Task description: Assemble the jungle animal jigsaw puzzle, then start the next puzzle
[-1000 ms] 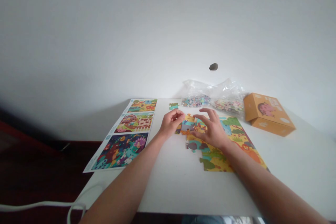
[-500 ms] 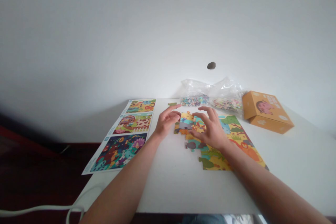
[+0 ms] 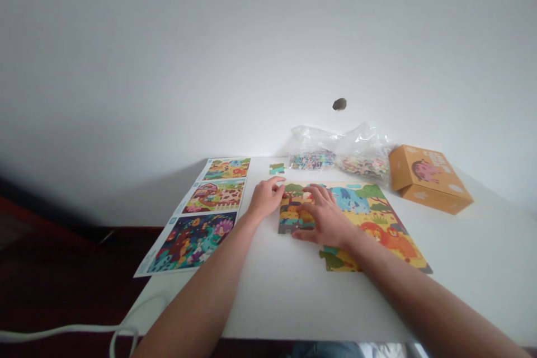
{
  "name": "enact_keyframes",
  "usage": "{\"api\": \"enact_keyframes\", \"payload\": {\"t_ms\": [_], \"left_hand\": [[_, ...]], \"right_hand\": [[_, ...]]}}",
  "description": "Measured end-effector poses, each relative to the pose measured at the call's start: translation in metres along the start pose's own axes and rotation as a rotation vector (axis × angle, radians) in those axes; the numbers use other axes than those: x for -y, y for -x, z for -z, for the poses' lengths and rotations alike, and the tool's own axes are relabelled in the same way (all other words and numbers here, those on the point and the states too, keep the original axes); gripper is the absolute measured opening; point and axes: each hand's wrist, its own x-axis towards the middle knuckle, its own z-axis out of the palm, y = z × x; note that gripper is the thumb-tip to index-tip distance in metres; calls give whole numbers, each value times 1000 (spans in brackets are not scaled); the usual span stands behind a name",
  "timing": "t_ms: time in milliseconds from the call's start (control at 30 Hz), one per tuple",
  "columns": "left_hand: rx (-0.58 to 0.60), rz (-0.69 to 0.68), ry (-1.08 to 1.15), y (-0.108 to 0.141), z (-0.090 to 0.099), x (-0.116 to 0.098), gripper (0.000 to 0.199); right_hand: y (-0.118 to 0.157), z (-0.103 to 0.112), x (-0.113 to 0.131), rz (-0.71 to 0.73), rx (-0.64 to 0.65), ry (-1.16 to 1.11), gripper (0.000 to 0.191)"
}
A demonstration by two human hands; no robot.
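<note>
Cardboard jigsaw puzzle [image 3: 377, 224] beneath the flat, open right hand [image 3: 325, 218], empty left hand [image 3: 266, 198] just beside it

Soft, even light washed the white wall [image 3: 268, 39], brightest above the centre of the frame, and faint glare glinted on the plastic bag [image 3: 363, 140] at upper right. The floor [image 3: 50, 285] at lower left sank into deep shadow, while wide-lens distortion slightly bowed the counter [image 3: 277, 307] toward the bottom edge.

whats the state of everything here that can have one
jigsaw puzzle, mostly assembled, near left corner unfilled
left hand, open, on table beside puzzle
right hand, spread on puzzle
loose puzzle piece, lying apart on table
clear plastic bags, holding pieces
cardboard box, closed
picture sheets, flat on table
</note>
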Motion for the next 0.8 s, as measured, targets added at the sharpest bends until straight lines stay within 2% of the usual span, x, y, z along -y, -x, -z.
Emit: {"api": "enact_keyframes", "payload": {"t_ms": [100, 233, 300, 633, 800], "left_hand": [[53, -124, -92, 0, -2, 0, 22], [156, -277, -182, -1, -3, 0, 38], [198, -320, -203, 0, -3, 0, 40], [235, -339, -200, 1, -3, 3, 41], [242, -348, -208, 1, -3, 5, 41]], "right_hand": [[0, -4, 0, 4, 54, 16, 53], [0, -4, -1, 10, 66, 17, 56], [-1, -3, 0, 7, 74, 23, 56], [-1, 3, 3, 11, 88, 8, 63], [-1, 3, 3, 19, 99, -10, 54]]}}
